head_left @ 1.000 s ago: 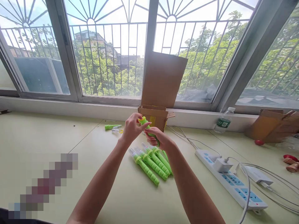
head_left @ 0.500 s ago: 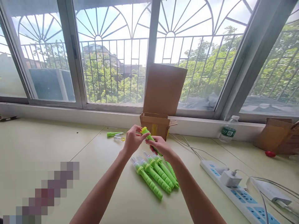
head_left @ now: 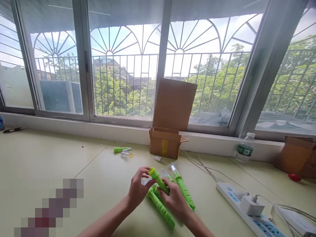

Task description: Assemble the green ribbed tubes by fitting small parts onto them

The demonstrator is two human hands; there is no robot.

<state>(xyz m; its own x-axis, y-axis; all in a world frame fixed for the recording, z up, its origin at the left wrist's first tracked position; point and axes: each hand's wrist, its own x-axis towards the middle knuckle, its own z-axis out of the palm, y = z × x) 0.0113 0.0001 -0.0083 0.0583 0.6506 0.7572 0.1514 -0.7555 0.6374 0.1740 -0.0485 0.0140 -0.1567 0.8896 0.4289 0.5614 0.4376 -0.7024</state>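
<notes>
My right hand [head_left: 175, 197] is wrapped around a bright green, tube-shaped handle [head_left: 160, 183], which tilts up to the left. A yellow ring [head_left: 152, 171] circles its upper end, and the fingers of my left hand [head_left: 139, 186] are closed there against the rim. No clear tip shows on this handle. Under my hands lie several similar green ridged handles, among them a front one [head_left: 163, 209] and a right one [head_left: 185, 191] with a clear tip [head_left: 174, 169]. My hands partly hide the others.
Beyond my hands lie a green piece [head_left: 119, 149], a clear cap [head_left: 125, 154], a yellow ring [head_left: 131, 155] and a small whitish part [head_left: 157, 158]. An open cardboard box [head_left: 160, 144] stands by the window. At right are a water bottle [head_left: 245, 148], cables and a power strip [head_left: 230, 194].
The view has tilted up, so the scene sits lower. My hands and the held handle are lower, over the lying handles. The whitish part by the box has come into sight.
</notes>
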